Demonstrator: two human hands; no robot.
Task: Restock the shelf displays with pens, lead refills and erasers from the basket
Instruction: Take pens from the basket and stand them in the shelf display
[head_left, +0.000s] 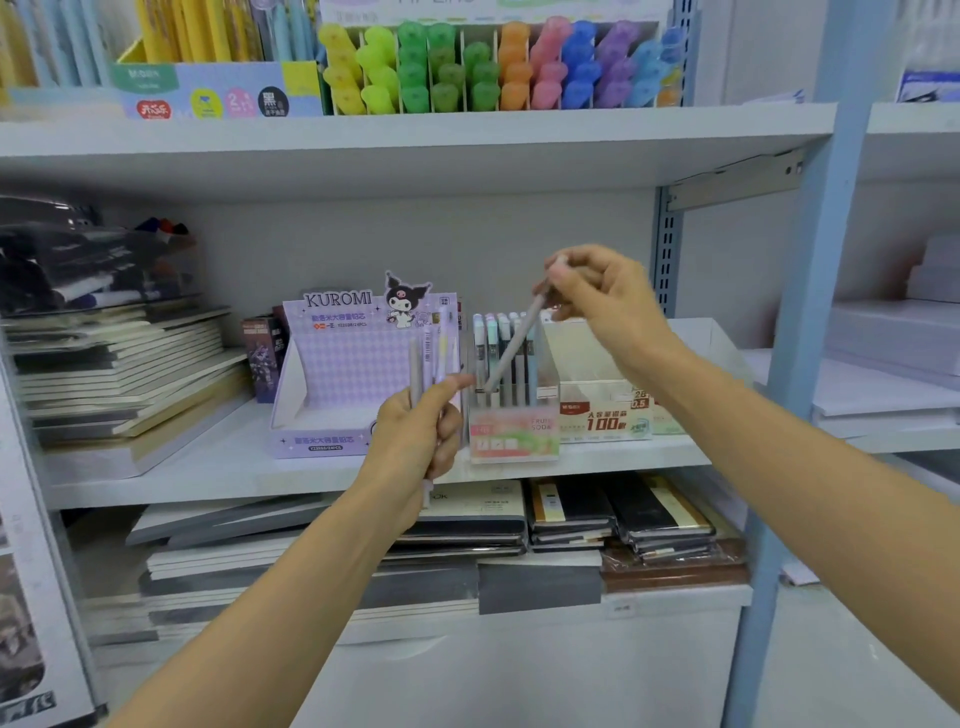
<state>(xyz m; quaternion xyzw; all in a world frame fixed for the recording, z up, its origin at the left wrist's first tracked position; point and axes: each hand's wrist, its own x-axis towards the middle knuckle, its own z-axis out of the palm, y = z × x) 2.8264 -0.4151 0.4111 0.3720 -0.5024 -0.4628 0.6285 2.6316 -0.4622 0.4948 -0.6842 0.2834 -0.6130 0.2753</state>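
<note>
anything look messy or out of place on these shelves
Nothing looks spilled or broken. The notebook stack on the left of the middle shelf is fanned out unevenly, with its edges not lined up. The Kuromi display box looks empty next to the filled clear pen holder.

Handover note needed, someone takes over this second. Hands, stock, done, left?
Left hand: grips a bundle of pens, upright.
Right hand: pinches one grey pen by its top end, tip slanting down to the clear pen box.
Done: the clear pen box already holds a row of pens.
Left: seat the grey pen, then place the bundle. The Kuromi display looks nearly empty. The basket is out of view.
</note>
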